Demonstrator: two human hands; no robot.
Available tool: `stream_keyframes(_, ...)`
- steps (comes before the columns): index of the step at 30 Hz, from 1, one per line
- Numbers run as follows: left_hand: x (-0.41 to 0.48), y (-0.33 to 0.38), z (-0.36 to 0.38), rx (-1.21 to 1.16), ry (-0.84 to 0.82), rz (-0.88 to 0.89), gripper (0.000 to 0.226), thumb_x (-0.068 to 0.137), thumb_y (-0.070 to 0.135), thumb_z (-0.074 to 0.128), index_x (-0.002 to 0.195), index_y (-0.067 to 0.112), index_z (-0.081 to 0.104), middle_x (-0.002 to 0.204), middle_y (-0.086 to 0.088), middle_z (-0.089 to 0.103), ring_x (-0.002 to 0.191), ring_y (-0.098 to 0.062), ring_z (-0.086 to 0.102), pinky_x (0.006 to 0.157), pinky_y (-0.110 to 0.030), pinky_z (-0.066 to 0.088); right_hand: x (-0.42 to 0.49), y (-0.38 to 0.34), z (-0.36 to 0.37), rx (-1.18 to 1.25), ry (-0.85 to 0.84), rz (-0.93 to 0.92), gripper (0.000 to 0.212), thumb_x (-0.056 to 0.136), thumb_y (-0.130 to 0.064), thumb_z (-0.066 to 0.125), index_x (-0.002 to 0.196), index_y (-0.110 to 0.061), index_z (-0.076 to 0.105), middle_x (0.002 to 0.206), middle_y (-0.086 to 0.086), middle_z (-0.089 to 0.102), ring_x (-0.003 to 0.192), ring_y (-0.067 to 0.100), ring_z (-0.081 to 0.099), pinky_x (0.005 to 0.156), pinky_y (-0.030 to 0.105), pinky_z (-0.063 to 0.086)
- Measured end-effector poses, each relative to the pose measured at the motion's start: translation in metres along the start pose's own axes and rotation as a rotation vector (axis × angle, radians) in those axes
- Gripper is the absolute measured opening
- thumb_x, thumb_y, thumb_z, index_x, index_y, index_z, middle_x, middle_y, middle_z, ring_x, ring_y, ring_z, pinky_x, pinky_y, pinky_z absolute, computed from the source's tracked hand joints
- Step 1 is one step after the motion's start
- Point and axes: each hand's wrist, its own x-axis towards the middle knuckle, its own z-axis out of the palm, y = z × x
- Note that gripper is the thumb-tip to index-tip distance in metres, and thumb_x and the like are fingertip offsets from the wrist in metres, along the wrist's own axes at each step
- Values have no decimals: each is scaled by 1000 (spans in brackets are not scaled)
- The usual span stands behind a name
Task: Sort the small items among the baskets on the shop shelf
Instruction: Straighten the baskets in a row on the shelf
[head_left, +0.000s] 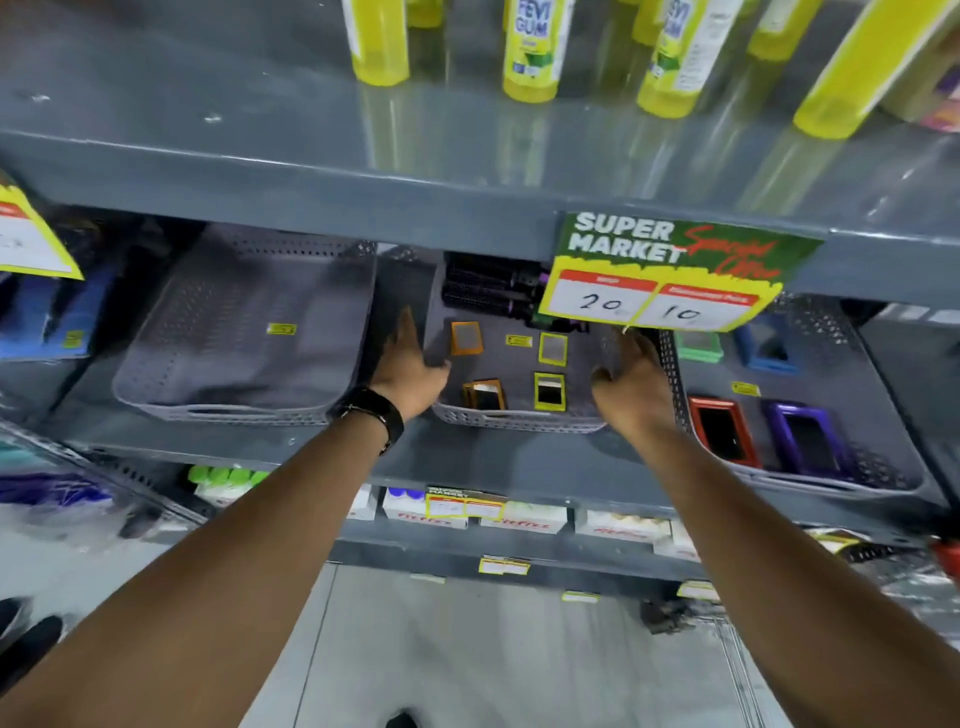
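Three grey perforated baskets stand side by side on the middle shelf. The middle basket (519, 422) holds two orange-framed mirrors (466, 338), two yellow-framed mirrors (549, 391) and black-and-purple hair brushes (488, 291) at the back. My left hand (410, 366) lies along its left wall, thumb over the rim. My right hand (636, 382) clasps its right wall, thumb inside. The left basket (223, 410) has only a sticker in it. The right basket (831, 483) holds green (698, 345), blue (766, 349), red (722, 431) and purple (805, 439) framed mirrors.
A green and yellow price sign (670, 270) hangs from the upper shelf edge over the back of the middle basket. Yellow glue bottles (530, 47) stand on the shelf above. White boxes (519, 517) fill the shelf below. Blue packets (47, 317) sit at far left.
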Motion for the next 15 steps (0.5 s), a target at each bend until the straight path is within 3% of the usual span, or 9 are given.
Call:
stream_keyframes(3,0,-1,1,-54,-64,-114,88,93,9,55,157,25,-3,156,-11,35,128,-32,49,89,-27,41,-1,8,2,45,-32,74,74,86,-14,49,153,-29,24,125,20,64,93,37,67,80,41,57)
stream_keyframes(5,-1,-3,1,-4,-79,-117,84,92,5,49,157,27,1,149,-13,43,113,-35,56,83,-29,45,-1,9,2,68,-60,122,79,85,-7,49,155,-27,21,114,20,69,76,30,62,66,35,53)
stream_keyframes(8,-2,-3,1,61,-91,-75,75,92,5,46,156,25,13,139,-20,49,96,-35,57,73,-33,50,-2,9,1,61,-74,148,82,83,1,50,155,-24,22,121,20,67,76,26,53,66,27,42)
stream_keyframes(11,-8,2,2,134,-68,-32,70,93,2,45,155,19,17,139,-24,47,107,-39,55,79,-30,45,-3,8,0,85,-76,140,81,83,2,51,155,-24,24,127,20,64,80,28,59,66,24,42)
stream_keyframes(12,-11,3,3,150,-59,-26,68,94,1,45,154,18,18,140,-24,47,110,-39,55,81,-30,44,-4,10,0,102,-83,142,81,83,2,51,155,-25,23,126,19,64,73,25,59,60,22,42)
stream_keyframes(15,-17,1,4,166,-52,-35,65,93,0,44,151,18,24,128,-24,54,90,-33,55,76,-33,48,-7,16,2,138,-102,150,83,84,3,49,155,-28,21,125,18,64,57,15,55,38,18,35)
